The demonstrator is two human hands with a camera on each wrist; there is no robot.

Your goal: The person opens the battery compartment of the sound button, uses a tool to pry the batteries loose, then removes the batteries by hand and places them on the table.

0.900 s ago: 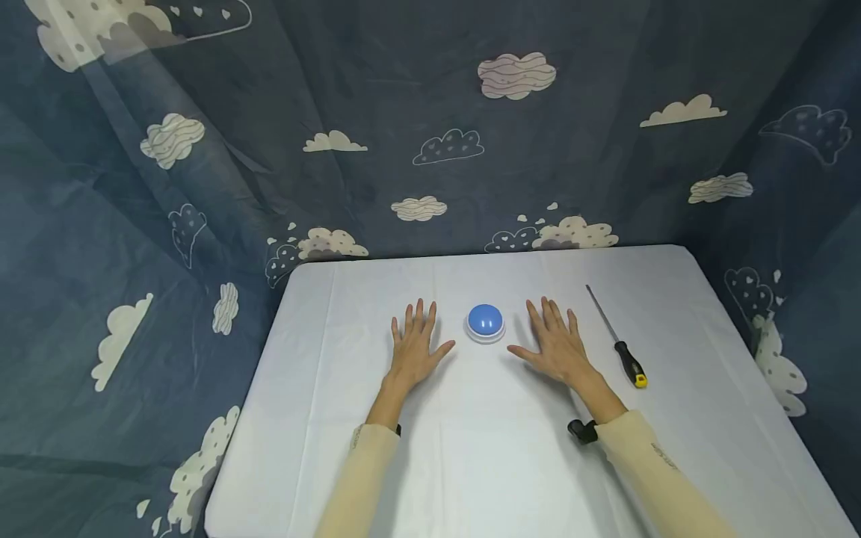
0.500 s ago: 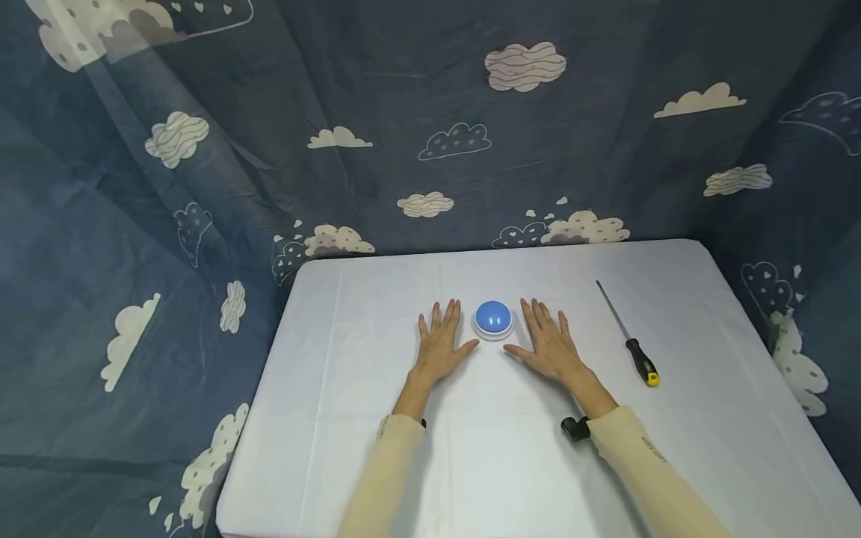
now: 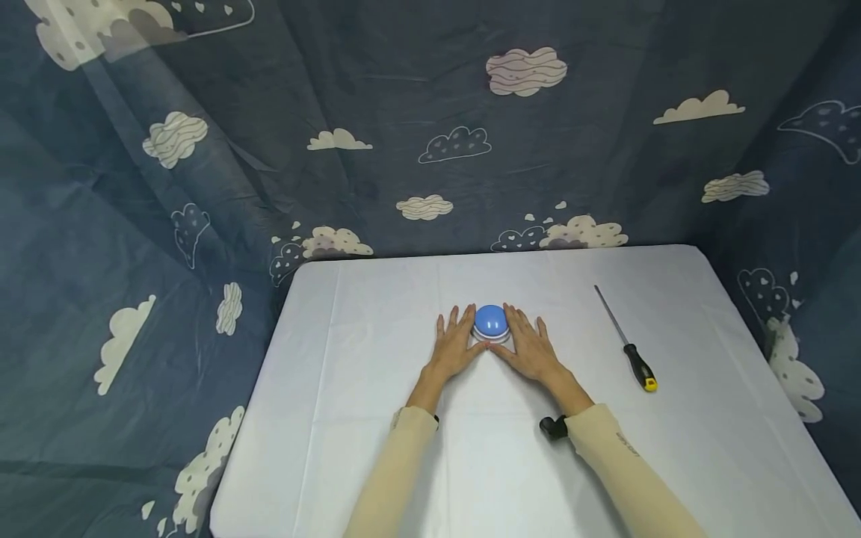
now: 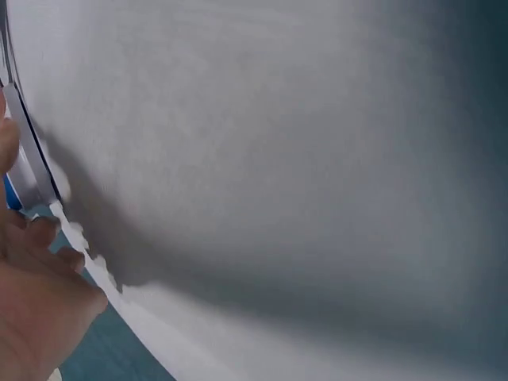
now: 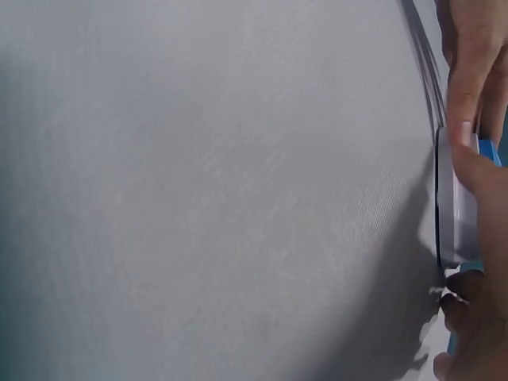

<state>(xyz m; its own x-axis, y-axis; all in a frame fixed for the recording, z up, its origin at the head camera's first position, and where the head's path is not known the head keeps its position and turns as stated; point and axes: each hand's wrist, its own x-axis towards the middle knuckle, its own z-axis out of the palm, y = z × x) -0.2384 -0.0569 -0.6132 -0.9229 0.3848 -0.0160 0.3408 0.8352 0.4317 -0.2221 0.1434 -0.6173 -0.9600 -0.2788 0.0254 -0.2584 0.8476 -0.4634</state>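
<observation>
A blue dome push button (image 3: 491,320) on a round white base (image 5: 458,214) stands on the white table, between both hands in the head view. My left hand (image 3: 452,350) lies along its left side, fingers stretched forward and thumb at the near edge. On the right side my right hand (image 3: 531,353) mirrors this, its thumb meeting the left thumb in front. The right wrist view has both thumbs against the base's rim. In the left wrist view, a thumb and fingertips (image 4: 44,230) sit beside the base at the left edge. Neither hand's fingers look curled round it.
To the right lies a screwdriver (image 3: 635,362) with a black and yellow handle, shaft pointing away. The white table (image 3: 363,478) has rounded corners. Behind and beside it hangs a dark blue curtain (image 3: 377,67) with a cloud print.
Both hands have moved inward, from apart on either side of the push button to close against it, thumbs now together in front. The screwdriver stays where it lay; the head view has shifted slightly.
</observation>
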